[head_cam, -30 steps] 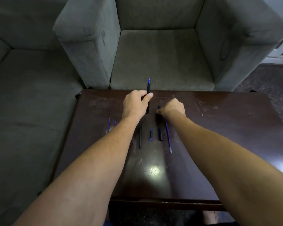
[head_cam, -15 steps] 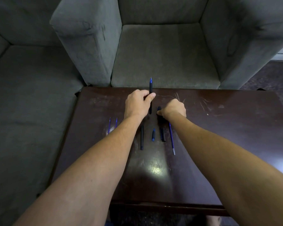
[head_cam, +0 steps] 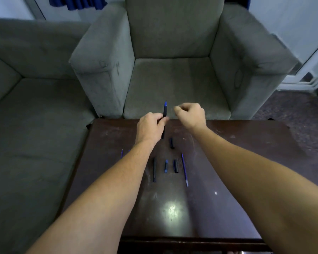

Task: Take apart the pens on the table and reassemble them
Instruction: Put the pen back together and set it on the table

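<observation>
My left hand (head_cam: 151, 127) grips a dark pen (head_cam: 165, 111) and holds it upright, blue tip pointing up, above the far edge of the brown table (head_cam: 246, 162). My right hand (head_cam: 191, 114) hovers just right of the pen, its fingers pinched together with nothing visible in them. A short black pen piece (head_cam: 171, 143) lies on the table below it. Nearer me, a row of parts lies flat: a black barrel (head_cam: 154, 169), a small blue piece (head_cam: 166, 166), a black piece (head_cam: 175, 166) and a blue refill (head_cam: 184, 169).
Thin blue refills (head_cam: 122, 153) lie at the table's left, partly hidden by my left forearm. A grey armchair (head_cam: 173, 79) stands right behind the table and a grey sofa (head_cam: 26, 125) runs along the left. A light glare (head_cam: 172, 210) marks the near tabletop.
My right hand has lifted off the short black piece, which stays on the table, and risen beside the pen. The left hand raised the pen slightly. The camera view tilted up.
</observation>
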